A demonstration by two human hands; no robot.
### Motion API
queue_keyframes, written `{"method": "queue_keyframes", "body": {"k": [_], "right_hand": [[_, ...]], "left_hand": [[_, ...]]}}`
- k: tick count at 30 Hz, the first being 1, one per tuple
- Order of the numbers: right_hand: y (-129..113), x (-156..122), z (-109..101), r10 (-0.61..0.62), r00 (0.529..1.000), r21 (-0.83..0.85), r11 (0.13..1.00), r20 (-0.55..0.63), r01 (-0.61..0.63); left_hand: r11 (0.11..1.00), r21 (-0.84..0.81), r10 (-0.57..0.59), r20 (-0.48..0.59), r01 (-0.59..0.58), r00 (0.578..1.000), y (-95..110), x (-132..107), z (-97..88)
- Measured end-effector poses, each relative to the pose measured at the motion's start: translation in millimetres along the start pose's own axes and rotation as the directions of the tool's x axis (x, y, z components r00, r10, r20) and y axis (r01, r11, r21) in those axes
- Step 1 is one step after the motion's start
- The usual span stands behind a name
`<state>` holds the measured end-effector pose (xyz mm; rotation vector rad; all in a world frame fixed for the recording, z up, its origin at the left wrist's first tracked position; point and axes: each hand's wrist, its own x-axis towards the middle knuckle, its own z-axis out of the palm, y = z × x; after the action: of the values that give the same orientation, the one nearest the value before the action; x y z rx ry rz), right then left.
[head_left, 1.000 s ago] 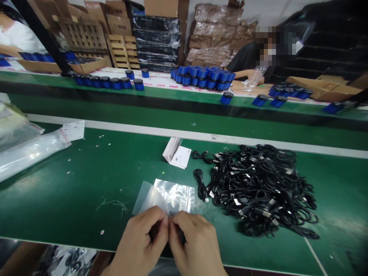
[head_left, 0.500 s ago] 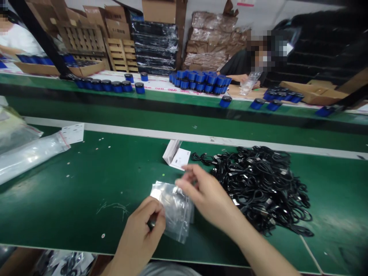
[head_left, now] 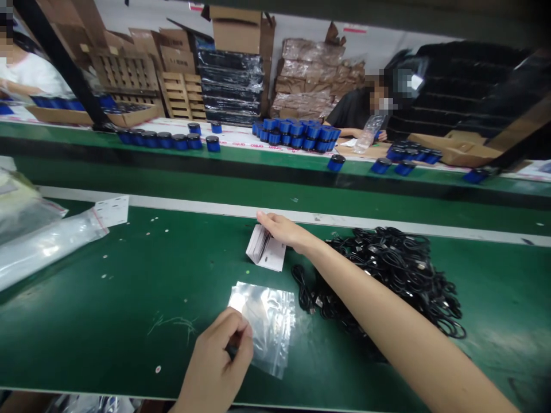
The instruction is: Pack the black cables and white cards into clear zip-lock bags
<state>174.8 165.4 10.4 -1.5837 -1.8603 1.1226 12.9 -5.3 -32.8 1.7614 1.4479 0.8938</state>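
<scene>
Pinched steady in the left hand (head_left: 217, 364), a clear plastic zip bag (head_left: 272, 321) — right hand (head_left: 282, 231) on the white paper card stack (head_left: 269, 256), grip unclear.

The left hand (head_left: 217, 364) is sitting close to the body, thumb and forefinger pinching together. The right hand (head_left: 282, 230) is lying far forward, arm outstretched, fingers curling downward.

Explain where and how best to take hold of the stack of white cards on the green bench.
Pinch the stack of white cards at its fanned left edge, coming from above on the far side, where the right hand rests. It lies flat; only the splayed edges likely offer a lip.
</scene>
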Motion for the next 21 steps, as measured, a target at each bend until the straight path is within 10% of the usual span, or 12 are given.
{"method": "queue_keyframes", "body": {"k": [11, 21], "right_hand": [[3.6, -37.2, -2.9, 0.017, 0.995, 0.104, 0.995, -0.102, -0.007], [12.3, -61.1, 17.1, 0.246, 0.962, 0.409, 0.871, 0.117, -0.272]], "left_hand": [[1.000, 0.023, -0.017, 0.108, 0.015, 0.994, -3.9, 0.5, -3.5], [0.995, 0.093, 0.012, 0.103, -0.022, 0.995, -6.1, 0.7, -3.3]]}}
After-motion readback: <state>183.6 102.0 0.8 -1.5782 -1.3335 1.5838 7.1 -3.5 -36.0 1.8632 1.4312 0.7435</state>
